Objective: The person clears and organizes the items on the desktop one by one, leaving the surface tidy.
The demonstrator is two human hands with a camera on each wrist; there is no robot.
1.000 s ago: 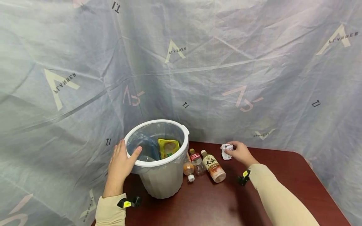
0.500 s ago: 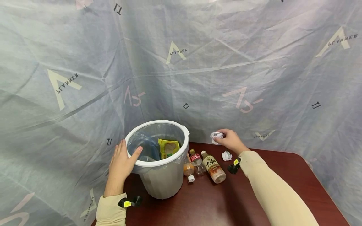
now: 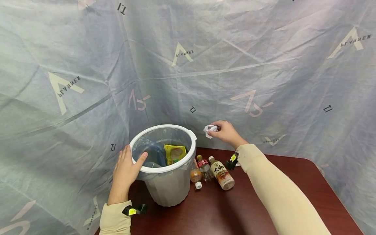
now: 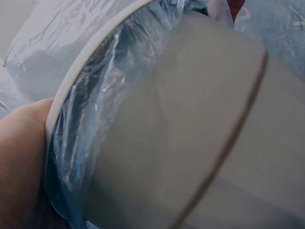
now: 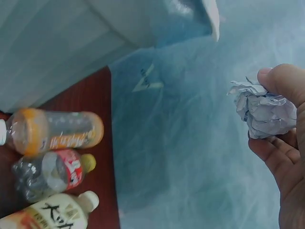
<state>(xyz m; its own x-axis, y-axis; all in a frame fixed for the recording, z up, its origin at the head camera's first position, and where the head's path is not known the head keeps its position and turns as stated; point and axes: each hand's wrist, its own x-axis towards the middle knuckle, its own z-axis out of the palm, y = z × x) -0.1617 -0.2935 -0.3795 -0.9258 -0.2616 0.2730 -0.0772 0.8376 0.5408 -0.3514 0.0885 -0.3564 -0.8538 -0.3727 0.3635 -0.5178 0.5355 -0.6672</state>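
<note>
At the left, my left hand point(image 3: 124, 171) holds the rim of a grey trash can point(image 3: 168, 189), thumb over the rim and fingers along the outside. The can has a white rim and a clear bluish liner. Inside lies a yellow wrapper point(image 3: 175, 154). My right hand point(image 3: 227, 132) pinches a crumpled paper ball point(image 5: 267, 112) between thumb and fingers, raised to the right of the can's rim. Another paper ball point(image 3: 238, 164) lies on the table, mostly hidden behind the right wrist's camera.
Three plastic bottles lie right of the can: an orange-labelled bottle point(image 3: 195, 176), a red-labelled bottle point(image 3: 204, 166) and a larger cream-labelled bottle point(image 3: 222, 174). They rest on the dark red table point(image 3: 282, 186). Grey printed sheeting point(image 3: 235, 71) hangs behind.
My right hand has lifted one paper ball off the table and carried it up and left towards the trash can. The left hand keeps its place on the rim.
</note>
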